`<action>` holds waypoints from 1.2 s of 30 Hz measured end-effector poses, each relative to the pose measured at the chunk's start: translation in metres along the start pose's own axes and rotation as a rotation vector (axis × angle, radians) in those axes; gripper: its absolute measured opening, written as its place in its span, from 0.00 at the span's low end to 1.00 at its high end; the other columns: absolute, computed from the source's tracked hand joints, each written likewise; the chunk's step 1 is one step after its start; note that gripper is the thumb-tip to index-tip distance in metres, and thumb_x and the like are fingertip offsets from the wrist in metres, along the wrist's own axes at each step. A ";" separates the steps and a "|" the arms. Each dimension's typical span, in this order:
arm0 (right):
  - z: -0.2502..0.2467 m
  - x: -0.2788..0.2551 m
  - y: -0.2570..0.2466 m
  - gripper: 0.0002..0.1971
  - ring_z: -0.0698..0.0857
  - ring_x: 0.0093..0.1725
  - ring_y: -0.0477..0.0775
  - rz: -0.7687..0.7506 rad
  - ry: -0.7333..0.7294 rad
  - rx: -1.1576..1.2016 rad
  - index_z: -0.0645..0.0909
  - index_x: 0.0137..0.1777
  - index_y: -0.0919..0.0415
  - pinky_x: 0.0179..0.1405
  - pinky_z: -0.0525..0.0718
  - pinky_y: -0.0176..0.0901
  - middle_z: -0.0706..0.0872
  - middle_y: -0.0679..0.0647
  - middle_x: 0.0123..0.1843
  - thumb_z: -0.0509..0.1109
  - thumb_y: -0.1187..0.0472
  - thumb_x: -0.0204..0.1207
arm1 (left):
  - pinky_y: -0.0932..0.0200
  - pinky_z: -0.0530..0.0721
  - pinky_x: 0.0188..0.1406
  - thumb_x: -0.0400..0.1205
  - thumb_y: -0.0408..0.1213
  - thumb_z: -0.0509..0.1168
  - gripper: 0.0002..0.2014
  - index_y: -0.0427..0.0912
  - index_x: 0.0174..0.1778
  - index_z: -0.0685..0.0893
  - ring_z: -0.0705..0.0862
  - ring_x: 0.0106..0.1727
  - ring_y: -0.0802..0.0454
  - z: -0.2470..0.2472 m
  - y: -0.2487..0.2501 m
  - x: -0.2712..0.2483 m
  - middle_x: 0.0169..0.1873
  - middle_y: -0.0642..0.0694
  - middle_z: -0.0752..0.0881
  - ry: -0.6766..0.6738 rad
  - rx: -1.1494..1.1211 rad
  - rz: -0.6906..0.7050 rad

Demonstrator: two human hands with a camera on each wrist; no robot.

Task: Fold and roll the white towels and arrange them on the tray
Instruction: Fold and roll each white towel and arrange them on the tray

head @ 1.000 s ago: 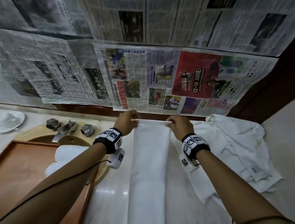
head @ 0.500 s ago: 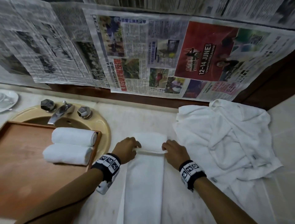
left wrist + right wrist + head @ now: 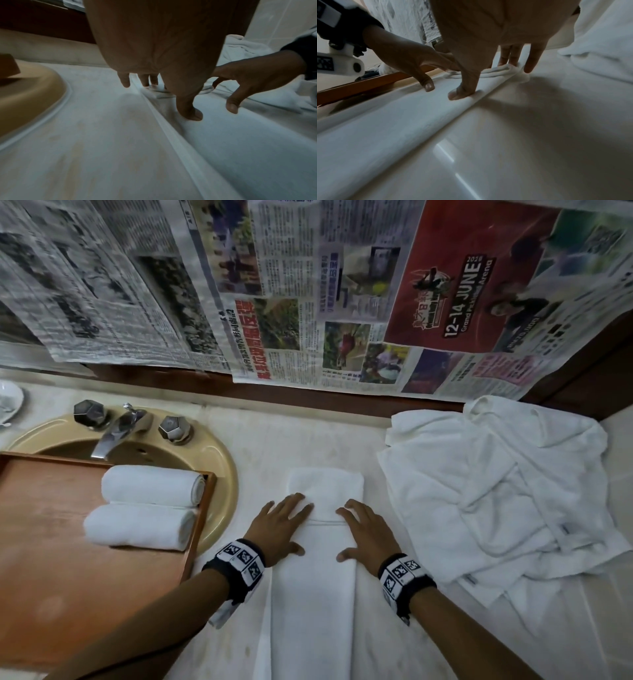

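A long white towel strip [image 3: 313,604] lies down the middle of the marble counter, its far end folded back over itself [image 3: 325,487]. My left hand [image 3: 279,527] lies flat on the strip's left edge at the fold's hem. My right hand [image 3: 368,534] lies flat on its right edge. Fingers of both are spread and straight. The left wrist view shows my left hand [image 3: 171,81] with its thumb pressing the towel [image 3: 240,142]. In the right wrist view, my right hand [image 3: 474,65] presses its thumb on the towel [image 3: 393,128]. Two rolled white towels [image 3: 150,486] [image 3: 140,527] lie on the wooden tray [image 3: 51,577].
A heap of loose white towels [image 3: 496,491] lies on the counter to the right. The tray rests over a beige sink [image 3: 222,474] with a metal faucet [image 3: 116,429]. Newspaper sheets [image 3: 308,302] cover the wall behind. A white dish [image 3: 8,402] is at far left.
Both hands brought the towel's far end from near the wall toward me, laid it over the strip, let go and spread flat on it.
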State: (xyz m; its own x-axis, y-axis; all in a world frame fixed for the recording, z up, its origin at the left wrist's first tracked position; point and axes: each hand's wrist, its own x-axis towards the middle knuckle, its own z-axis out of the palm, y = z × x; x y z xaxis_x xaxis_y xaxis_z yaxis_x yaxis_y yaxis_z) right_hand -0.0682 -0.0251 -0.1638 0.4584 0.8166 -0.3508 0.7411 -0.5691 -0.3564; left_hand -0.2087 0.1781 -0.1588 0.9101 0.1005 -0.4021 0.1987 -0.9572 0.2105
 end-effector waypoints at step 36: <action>-0.002 0.054 -0.015 0.35 0.36 0.86 0.58 0.193 -0.007 -0.211 0.38 0.86 0.63 0.85 0.39 0.56 0.33 0.58 0.86 0.34 0.41 0.86 | 0.41 0.38 0.85 0.89 0.57 0.36 0.30 0.53 0.87 0.38 0.34 0.86 0.53 0.012 -0.023 0.044 0.85 0.53 0.35 0.179 -0.057 -0.092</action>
State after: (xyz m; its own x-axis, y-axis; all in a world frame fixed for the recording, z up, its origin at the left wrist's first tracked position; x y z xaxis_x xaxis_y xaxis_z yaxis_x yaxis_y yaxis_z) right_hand -0.0533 0.0280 -0.1757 0.5982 0.6936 -0.4013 0.7264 -0.6808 -0.0940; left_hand -0.1777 0.2008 -0.1924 0.9363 0.2385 -0.2579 0.2996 -0.9254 0.2319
